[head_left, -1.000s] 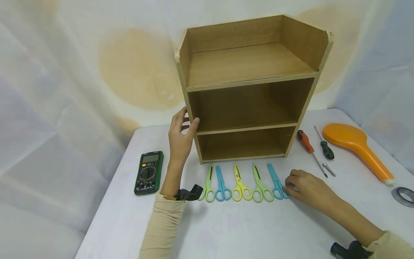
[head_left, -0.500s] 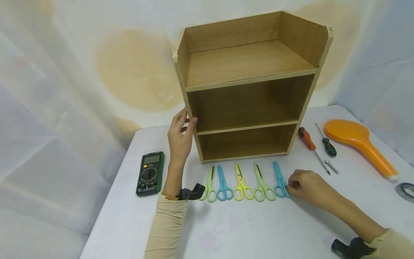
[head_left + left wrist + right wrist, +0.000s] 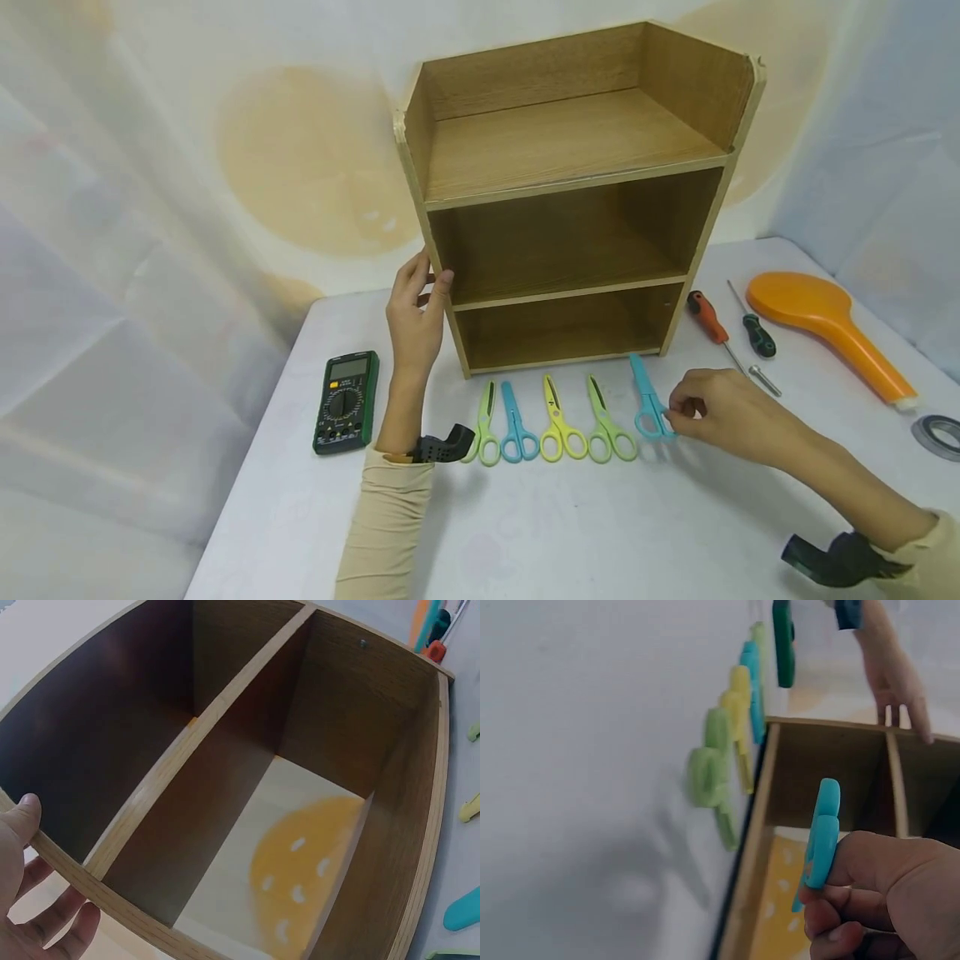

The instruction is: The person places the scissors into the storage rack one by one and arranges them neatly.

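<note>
My right hand [image 3: 738, 414] pinches one handle loop of a pair of blue scissors [image 3: 647, 396], held just above the table. In the right wrist view the blue scissors [image 3: 823, 844] sit between thumb and fingers. My left hand [image 3: 417, 329] grips the left side panel of a small wooden shelf [image 3: 577, 287], thumb at the front edge and fingers outside it, as the left wrist view also shows with that hand [image 3: 37, 877]. Lying in a row before the shelf are green scissors [image 3: 483, 425], another blue pair [image 3: 517, 425], yellow scissors [image 3: 557, 423] and more green scissors [image 3: 604, 423].
A green multimeter [image 3: 347, 402] lies left of the shelf. To the right are an orange-handled screwdriver [image 3: 708, 318], a dark green screwdriver [image 3: 759, 336], a bolt [image 3: 765, 380], an orange paddle-shaped object [image 3: 817, 317] and a roll of grey tape [image 3: 935, 437].
My right hand has taken hold of the rightmost blue scissors and raised them slightly off the table. My left hand stays on the shelf's side.
</note>
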Demonstrator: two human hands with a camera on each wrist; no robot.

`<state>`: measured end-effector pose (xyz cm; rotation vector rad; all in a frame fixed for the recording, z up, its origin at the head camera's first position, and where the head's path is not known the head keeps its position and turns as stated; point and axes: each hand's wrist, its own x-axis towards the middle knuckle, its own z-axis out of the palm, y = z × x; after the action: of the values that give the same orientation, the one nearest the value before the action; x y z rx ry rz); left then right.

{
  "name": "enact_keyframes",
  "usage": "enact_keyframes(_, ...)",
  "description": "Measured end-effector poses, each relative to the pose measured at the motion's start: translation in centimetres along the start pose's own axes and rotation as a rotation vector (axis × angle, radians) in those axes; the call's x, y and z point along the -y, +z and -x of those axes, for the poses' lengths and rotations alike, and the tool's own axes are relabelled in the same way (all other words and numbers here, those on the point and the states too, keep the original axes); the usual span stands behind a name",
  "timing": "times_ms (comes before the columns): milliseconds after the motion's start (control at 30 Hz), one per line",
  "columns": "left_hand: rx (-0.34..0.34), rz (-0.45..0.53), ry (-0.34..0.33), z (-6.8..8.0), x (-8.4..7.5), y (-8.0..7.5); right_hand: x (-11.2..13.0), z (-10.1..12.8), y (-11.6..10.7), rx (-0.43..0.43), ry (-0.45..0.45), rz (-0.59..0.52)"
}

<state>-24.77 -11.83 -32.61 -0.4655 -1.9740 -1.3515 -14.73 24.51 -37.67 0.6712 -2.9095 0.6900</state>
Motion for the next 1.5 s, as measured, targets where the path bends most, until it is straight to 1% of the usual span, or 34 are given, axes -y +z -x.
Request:
enact_keyframes(133, -0.004, -0.001, 0.007, -0.2, 2.1, 0.3, 1.0, -0.2, -1.4, 0.017, -0.011, 0.004)
enact_keyframes(267, -0.010, -0.002, 0.015, -0.3, 2.9, 0.2, 1.9, -0.3, -2.9, 0.030, -0.022, 0.002)
enact_keyframes(467, -0.006, -0.010, 0.009, -0.1, 2.9, 0.1, 3.4, -0.2, -4.7, 0.033, -0.048, 0.002)
enact_keyframes(633, 0.001, 0.013, 0.005, -0.4, 3.0, 0.4, 4.6, -0.6, -6.0, -0.008, -0.113, 0.014)
enact_keyframes(700, 0.009, 0.007, -0.007, -0.4, 3.0, 0.6, 4.8, -0.7, -6.4, -0.022, -0.132, 0.014)
enact_keyframes(900, 0.017, 0.002, -0.001, -0.4, 3.1, 1.0, 5.5, -1.0, -7.3, -0.023, -0.134, 0.015)
enact_keyframes(1067, 0.010, 0.019, 0.005, -0.4, 3.1, 1.4, 6.0, -1.3, -8.1, -0.042, -0.163, 0.025)
enact_keyframes(1267, 0.014, 0.019, -0.004, -0.5, 3.0, 1.7, 6.7, -1.6, -9.0, -0.019, -0.142, 0.033)
enact_keyframes(1500, 0.019, 0.031, -0.020, -0.4, 3.0, 1.8, 7.5, -1.9, -10.0, -0.026, -0.186, 0.035)
